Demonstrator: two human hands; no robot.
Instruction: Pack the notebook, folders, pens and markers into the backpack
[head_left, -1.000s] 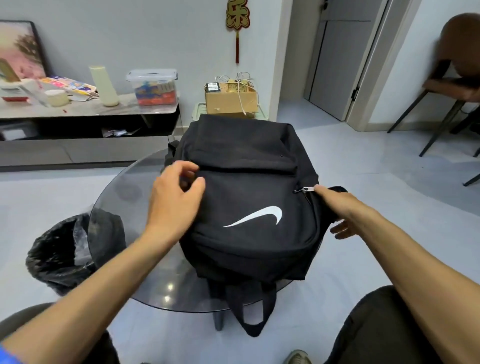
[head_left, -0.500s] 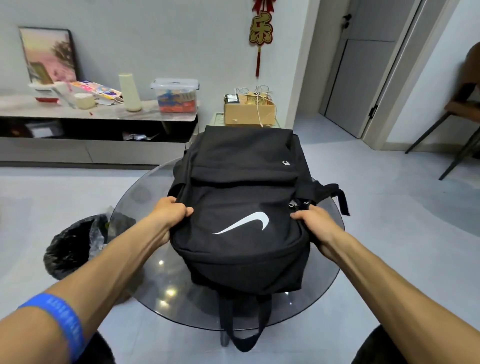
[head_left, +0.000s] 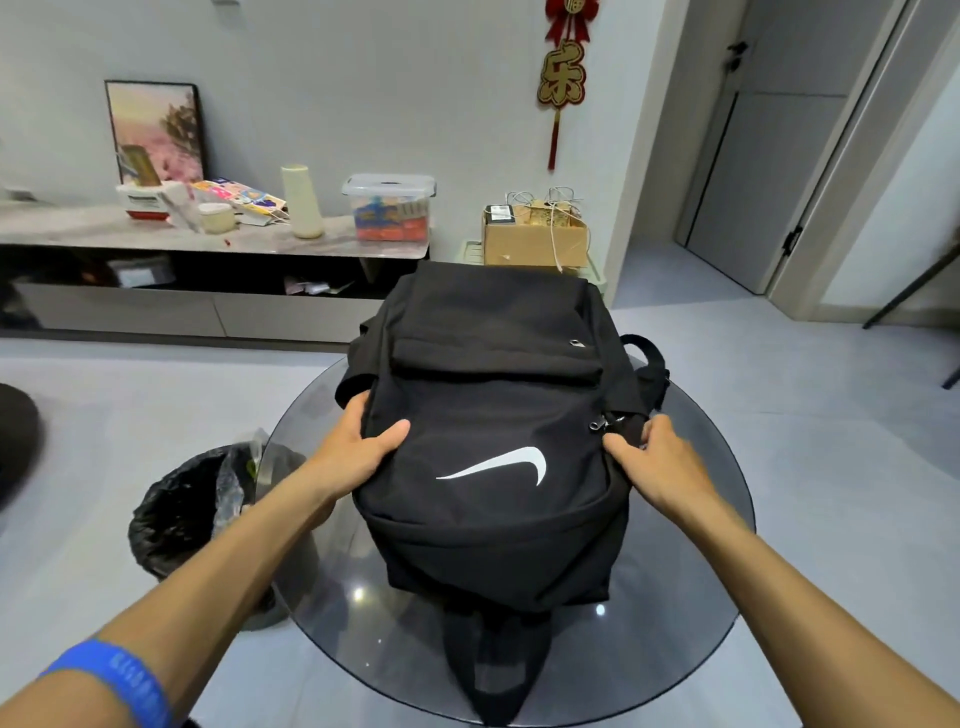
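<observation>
Centre frame, on glass table (head_left: 691, 597): backpack (head_left: 493, 415) lies zipped. Left hand (head_left: 358, 447) grips its left side, thumb on top; right hand (head_left: 654, 457) pinches fabric beside zipper pull (head_left: 597, 425). No stationery visible; packing apparently finished.
</observation>
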